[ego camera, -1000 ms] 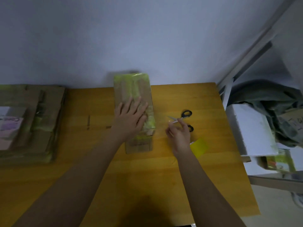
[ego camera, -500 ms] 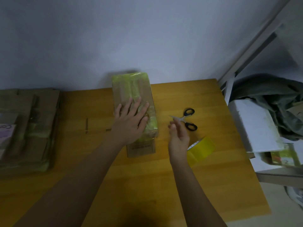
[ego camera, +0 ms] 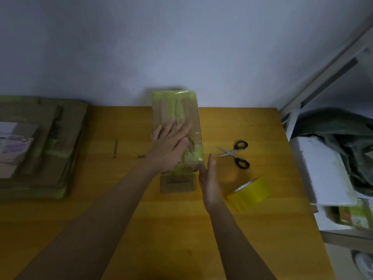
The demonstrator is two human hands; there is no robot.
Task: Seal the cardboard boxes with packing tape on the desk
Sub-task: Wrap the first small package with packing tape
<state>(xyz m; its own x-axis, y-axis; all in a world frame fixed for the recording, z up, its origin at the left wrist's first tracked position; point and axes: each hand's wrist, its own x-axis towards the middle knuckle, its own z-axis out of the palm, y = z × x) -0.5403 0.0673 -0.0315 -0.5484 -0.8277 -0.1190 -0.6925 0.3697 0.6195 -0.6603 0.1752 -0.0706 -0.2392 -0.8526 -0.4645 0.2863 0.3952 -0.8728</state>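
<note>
Cardboard box [ego camera: 177, 122] lay lengthwise at the middle of the desk [ego camera: 252, 126], its far end against the wall, already banded in yellow-green tape. My left hand [ego camera: 171, 146] rested flat on its top with fingers spread and straight, gripping nothing; I judged it was pinning the box so the tape could be pressed down. My right hand [ego camera: 210, 178] stood edge-on against the box's near right corner, fingers straight and together, holding nothing, probably to smooth the tape there. Behind it lay the tape roll [ego camera: 251, 193] and, further back, the scissors [ego camera: 235, 153], both within easy reach. A second earlier that right hand had been at the scissors, well clear of the box; it had since let go and come across.
</note>
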